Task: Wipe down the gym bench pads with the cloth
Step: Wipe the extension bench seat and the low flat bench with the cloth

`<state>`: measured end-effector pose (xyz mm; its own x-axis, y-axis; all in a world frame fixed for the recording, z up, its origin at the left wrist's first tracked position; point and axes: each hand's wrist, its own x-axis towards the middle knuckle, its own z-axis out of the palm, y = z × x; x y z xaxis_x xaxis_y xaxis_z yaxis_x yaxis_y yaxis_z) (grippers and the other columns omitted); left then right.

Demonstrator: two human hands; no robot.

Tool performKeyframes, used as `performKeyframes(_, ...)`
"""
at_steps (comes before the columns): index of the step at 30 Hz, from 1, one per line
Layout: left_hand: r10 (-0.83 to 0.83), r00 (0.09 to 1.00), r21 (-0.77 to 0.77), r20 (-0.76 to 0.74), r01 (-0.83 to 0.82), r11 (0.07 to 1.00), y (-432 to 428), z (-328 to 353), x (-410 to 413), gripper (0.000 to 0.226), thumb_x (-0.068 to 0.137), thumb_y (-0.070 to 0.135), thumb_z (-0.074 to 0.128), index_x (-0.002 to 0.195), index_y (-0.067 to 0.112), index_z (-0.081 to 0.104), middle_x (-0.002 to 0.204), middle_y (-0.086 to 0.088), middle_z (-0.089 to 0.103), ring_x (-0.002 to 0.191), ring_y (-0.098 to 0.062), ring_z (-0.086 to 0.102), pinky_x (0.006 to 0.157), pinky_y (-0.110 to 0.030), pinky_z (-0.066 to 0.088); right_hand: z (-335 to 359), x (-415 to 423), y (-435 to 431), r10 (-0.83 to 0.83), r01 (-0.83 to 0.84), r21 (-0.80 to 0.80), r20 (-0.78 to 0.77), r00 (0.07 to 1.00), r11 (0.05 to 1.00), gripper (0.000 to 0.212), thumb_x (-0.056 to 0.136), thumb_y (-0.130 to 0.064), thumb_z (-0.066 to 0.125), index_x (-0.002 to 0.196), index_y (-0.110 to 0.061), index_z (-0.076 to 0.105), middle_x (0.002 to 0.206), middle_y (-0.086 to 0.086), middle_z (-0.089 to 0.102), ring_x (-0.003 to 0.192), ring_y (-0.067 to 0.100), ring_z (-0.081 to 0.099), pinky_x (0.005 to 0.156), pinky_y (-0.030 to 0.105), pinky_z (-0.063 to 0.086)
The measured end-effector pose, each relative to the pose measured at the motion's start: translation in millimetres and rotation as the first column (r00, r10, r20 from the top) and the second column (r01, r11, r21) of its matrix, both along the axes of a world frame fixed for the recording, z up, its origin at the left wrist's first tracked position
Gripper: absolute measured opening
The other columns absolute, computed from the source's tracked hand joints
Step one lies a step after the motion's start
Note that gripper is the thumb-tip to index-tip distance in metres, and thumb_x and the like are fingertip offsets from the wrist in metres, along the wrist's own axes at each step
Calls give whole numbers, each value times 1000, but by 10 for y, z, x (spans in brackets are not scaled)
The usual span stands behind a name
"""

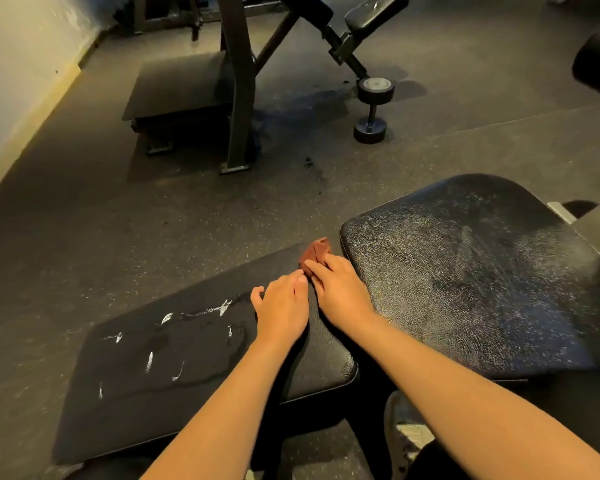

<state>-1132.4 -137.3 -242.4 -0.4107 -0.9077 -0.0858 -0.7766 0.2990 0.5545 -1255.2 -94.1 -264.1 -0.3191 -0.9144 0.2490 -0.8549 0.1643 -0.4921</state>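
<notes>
Down at the far end of the long pad right now, gripping the bunched cloth with the right hand, fingers curled over it, just beside the near left corner of the seat pad. Resting the left hand flat on the long pad alongside, fingers relaxed, grasping nothing, fingertips touching the cloth's near edge. Looks like early going on the 2 pads. No sign of a clean finish on the long one: white streaks and a wet patch across its near left half, well apart from the cloth. Same story on the right: fine spray droplets all over the seat pad, with only a few faint smears through the middle, so hard to call wiped. Judging by that, sprayed but mostly unwiped. Left to do: dragging the cloth near and left through the streaks, then over the whole seat pad. Farther off, a dumbbell on the floor beside another bench.
</notes>
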Motion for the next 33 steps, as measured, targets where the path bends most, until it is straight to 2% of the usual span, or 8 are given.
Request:
performKeyframes(3, -15, 999, 26, -29, 16, 1000, 52, -55, 43, 37, 104, 30, 21, 87, 34, 53, 101, 11, 65, 104, -8, 56, 115, -51, 17, -61, 128, 195, -40, 39, -91, -8, 999, 995, 23, 93, -18, 63, 115, -19, 69, 106, 3, 59, 103, 30, 52, 76, 44, 55)
performKeyframes(6, -15, 999, 50, -47, 17, 999, 90, -62, 70, 41, 106, 31, 21, 108, 34, 63, 121, 10, 66, 122, -7, 53, 118, -46, 9, -75, 133, 196, -38, 38, -115, -4, 999, 993, 25, 93, -14, 63, 117, -16, 69, 109, 7, 59, 103, 32, 52, 84, 45, 53)
performKeyframes(11, -37, 999, 88, -27, 39, 995, 126, 17, 103, 46, 108, 30, 24, 146, 26, 51, 155, 8, 45, 143, -3, 35, 121, -40, 1, -78, -72, -90, -22, 21, 52, 19, 1000, 998, 45, 100, -20, 52, 143, -9, 51, 145, 20, 43, 139, 40, 35, 114, 49, 33)
performKeyframes(20, -25, 999, 91, -46, 29, 995, 134, -3, 80, 47, 108, 30, 25, 146, 24, 52, 153, 6, 48, 142, -5, 38, 122, -39, 5, -35, 164, 421, -74, 73, -26, -55, 996, 997, 23, 95, -23, 61, 117, -23, 68, 110, 6, 55, 99, 31, 51, 74, 42, 54)
performKeyframes(24, -23, 998, 71, -53, 27, 997, 118, -9, 97, 46, 108, 29, 25, 142, 23, 57, 151, 8, 50, 140, -4, 40, 122, -39, 7, 75, 32, 137, -48, 50, -23, 105, 993, 998, 28, 93, -8, 57, 118, -18, 65, 132, 5, 47, 119, 27, 49, 92, 37, 49)
performKeyframes(26, -25, 998, 66, -56, 29, 997, 111, -3, 103, 46, 108, 29, 25, 142, 23, 56, 151, 9, 50, 140, -4, 40, 123, -40, 7, 89, -49, -69, -12, 10, 12, 176, 984, 1000, 40, 96, -3, 49, 133, -14, 57, 158, 6, 28, 143, 22, 33, 113, 31, 34)
performKeyframes(29, -22, 998, 68, -64, 27, 997, 105, 6, 112, 46, 108, 29, 25, 144, 24, 54, 151, 9, 50, 140, -3, 39, 124, -41, 6, 20, -28, -192, 36, -51, 174, 90, 995, 983, 55, 98, 0, 43, 151, -15, 40, 166, 9, 14, 153, 24, 10, 122, 34, 17)
performKeyframes(33, -13, 997, 75, -74, 19, 997, 100, -19, 126, 46, 108, 29, 26, 145, 24, 53, 151, 9, 50, 140, -2, 40, 124, -39, 6, -77, 50, 68, -65, 58, 99, 66, 996, 993, 50, 96, -7, 52, 146, -16, 49, 158, 16, 33, 142, 35, 37, 112, 45, 39)
